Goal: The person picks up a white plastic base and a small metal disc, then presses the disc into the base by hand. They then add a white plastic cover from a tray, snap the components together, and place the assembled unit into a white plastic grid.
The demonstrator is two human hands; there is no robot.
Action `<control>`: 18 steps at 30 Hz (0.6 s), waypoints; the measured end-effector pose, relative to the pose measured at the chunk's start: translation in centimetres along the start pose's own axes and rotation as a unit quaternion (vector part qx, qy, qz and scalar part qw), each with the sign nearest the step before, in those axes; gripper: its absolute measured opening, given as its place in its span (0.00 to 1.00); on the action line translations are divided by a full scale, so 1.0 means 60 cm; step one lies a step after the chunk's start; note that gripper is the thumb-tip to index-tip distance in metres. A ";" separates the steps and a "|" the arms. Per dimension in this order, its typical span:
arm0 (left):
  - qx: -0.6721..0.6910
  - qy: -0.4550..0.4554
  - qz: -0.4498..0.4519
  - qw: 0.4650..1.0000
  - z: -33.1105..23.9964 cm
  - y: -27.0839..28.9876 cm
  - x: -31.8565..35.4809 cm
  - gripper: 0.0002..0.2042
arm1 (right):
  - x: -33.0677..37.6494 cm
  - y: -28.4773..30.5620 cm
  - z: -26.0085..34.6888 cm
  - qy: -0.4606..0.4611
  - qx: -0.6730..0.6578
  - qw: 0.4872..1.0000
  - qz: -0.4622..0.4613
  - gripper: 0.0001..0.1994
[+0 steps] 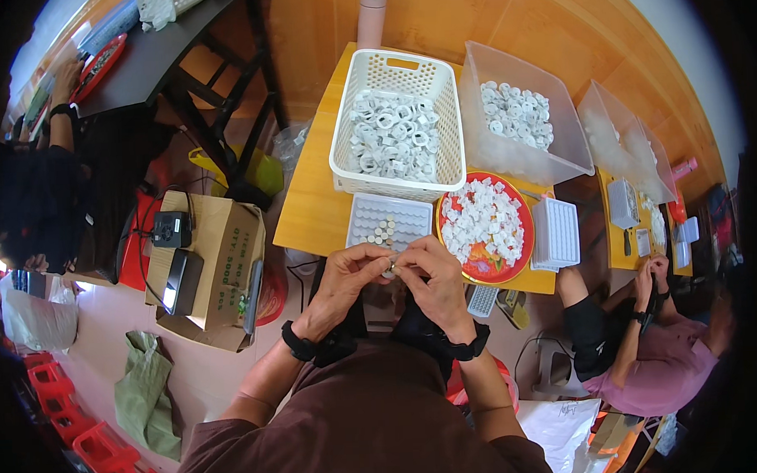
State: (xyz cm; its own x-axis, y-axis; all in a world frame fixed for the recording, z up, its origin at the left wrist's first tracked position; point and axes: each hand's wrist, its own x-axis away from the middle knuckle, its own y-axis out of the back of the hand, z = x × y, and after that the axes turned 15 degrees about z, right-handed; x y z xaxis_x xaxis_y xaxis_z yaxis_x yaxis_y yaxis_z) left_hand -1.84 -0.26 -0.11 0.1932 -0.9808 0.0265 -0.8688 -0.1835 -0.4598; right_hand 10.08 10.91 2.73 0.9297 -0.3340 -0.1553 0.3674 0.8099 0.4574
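Two hands meet over the near edge of the wooden desk [311, 214] in the head view. The left hand [347, 279] and the right hand [434, 276] are both closed in a pinch, fingertips touching, around a small pale part [394, 267] held between them; it is too small to tell its exact shape. Each wrist wears a black band.

Just beyond the fingertips lies a white grid tray [390, 222], with a few small cylindrical pieces standing in its cells near the middle. To the right of that tray, touching it, sits a red round plate [484, 270] heaped with white plastic pieces. Right of the plate is a second white grid tray [555, 233], tilted. Farther back stands a white perforated basket [393, 69] filled with white ring-shaped parts, and beside it on the right a clear plastic bin [509, 148] holding more white parts. A pink cylindrical bottle [372, 16] stands behind the basket.

Left of the desk, on the floor, is a cardboard box [225, 258] with black devices on top. At the right, another person's hands [655, 277] are busy at a neighbouring desk.
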 end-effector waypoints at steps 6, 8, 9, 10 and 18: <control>0.000 -0.002 0.003 1.000 -0.002 -0.005 -0.001 0.08 | 0.004 -0.006 -0.007 -0.028 -0.146 0.988 -0.037 0.03; 0.003 0.003 0.005 1.000 -0.003 -0.007 -0.002 0.08 | 0.005 -0.009 -0.010 -0.015 -0.209 0.977 -0.045 0.04; 0.005 0.004 0.007 1.000 -0.003 -0.007 -0.002 0.08 | 0.006 -0.008 -0.012 -0.015 -0.210 0.977 -0.046 0.04; 0.008 0.005 0.010 1.000 -0.003 -0.008 -0.003 0.08 | 0.007 -0.005 -0.014 -0.056 -0.265 0.962 -0.033 0.05; 0.000 0.018 0.016 1.000 0.001 -0.016 -0.001 0.07 | 0.019 -0.011 -0.024 -0.085 -0.388 0.918 -0.023 0.07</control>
State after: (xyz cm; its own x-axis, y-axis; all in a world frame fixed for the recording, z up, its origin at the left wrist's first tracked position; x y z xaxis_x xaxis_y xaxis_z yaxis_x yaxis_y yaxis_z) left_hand -1.01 -0.04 0.28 0.1481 -0.9880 0.0438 -0.8747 -0.1515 -0.4604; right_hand 10.91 10.67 1.02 0.9196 -0.3927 0.0101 0.3755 0.8711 -0.3166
